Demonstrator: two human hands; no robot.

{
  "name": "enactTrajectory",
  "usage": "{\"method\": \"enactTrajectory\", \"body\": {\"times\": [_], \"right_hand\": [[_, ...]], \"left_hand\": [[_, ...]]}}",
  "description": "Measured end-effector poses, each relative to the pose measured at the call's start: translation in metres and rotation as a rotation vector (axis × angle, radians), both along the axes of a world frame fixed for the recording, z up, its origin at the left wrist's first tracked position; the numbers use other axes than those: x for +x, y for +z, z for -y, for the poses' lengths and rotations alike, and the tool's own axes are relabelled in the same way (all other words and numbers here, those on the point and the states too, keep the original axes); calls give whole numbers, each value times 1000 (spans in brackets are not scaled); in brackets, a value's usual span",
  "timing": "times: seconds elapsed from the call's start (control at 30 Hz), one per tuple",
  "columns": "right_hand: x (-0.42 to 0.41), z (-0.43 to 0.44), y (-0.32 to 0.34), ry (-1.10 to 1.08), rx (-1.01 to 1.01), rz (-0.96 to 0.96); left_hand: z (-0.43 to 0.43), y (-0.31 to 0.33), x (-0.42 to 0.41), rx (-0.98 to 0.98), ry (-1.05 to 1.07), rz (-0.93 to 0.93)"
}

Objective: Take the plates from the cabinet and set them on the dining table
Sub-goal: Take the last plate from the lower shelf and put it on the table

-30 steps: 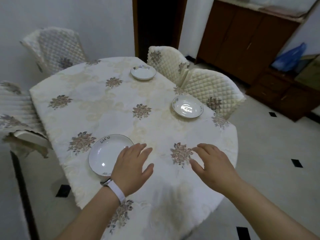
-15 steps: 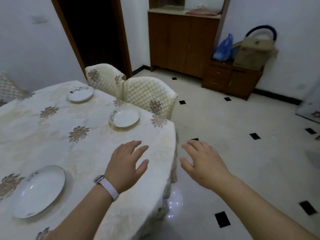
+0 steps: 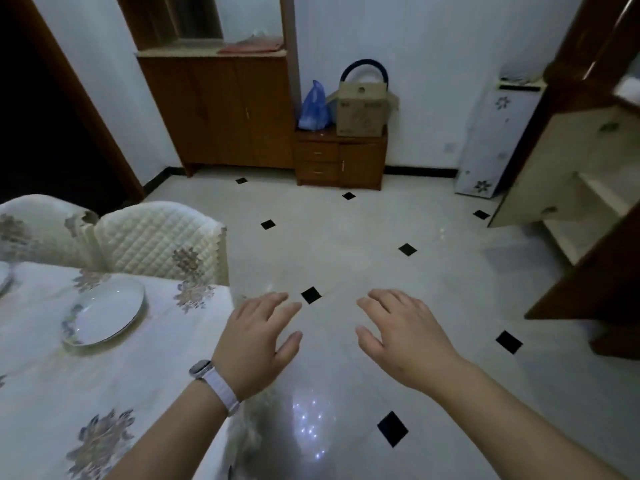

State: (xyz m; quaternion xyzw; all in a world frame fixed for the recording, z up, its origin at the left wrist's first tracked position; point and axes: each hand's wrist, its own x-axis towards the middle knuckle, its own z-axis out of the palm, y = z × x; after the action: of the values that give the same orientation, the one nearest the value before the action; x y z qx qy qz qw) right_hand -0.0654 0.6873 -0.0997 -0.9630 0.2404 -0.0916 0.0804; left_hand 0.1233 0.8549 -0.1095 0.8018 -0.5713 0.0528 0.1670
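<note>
A white plate (image 3: 105,315) with a thin dark rim lies on the dining table (image 3: 45,386), which wears a cream floral cloth and fills the lower left. The edge of a second plate (image 3: 4,276) shows at the far left. My left hand (image 3: 258,344), with a white watch on its wrist, hovers palm down at the table's right edge, fingers spread and empty. Over the bare floor my right hand (image 3: 403,336) is also spread and empty. At the far right a cabinet (image 3: 588,209) stands with its pale door swung open; its shelves look bare.
Two quilted chairs (image 3: 159,237) stand behind the table. A tall brown cupboard (image 3: 221,112) and a low drawer unit (image 3: 341,161) line the back wall, with a blue bag (image 3: 313,107) and cardboard box (image 3: 362,109) on top. White tiled floor with black diamonds lies ahead.
The view has swung right, away from the table toward the floor and the open cabinet. Both hands have moved off the tabletop, still spread and empty. Only one full plate stays in sight.
</note>
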Motion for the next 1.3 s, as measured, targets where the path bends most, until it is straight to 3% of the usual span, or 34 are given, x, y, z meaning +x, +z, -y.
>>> {"method": "enactTrajectory", "body": {"times": [0.3,0.77,1.03,1.3], "right_hand": [[27,86,-18,-195,7,-67],[182,230,-11,-367,-24,-172],[177,309,-11,-539,-22,-187],[131,416,-53,-704,104,-153]], "left_hand": [[118,-34,59,-19,-182,-39],[315,-34,239,-69,-412,-111],[417,-42,244,-10,-556,-142],[552,-49,212,83,-654,-95]]}}
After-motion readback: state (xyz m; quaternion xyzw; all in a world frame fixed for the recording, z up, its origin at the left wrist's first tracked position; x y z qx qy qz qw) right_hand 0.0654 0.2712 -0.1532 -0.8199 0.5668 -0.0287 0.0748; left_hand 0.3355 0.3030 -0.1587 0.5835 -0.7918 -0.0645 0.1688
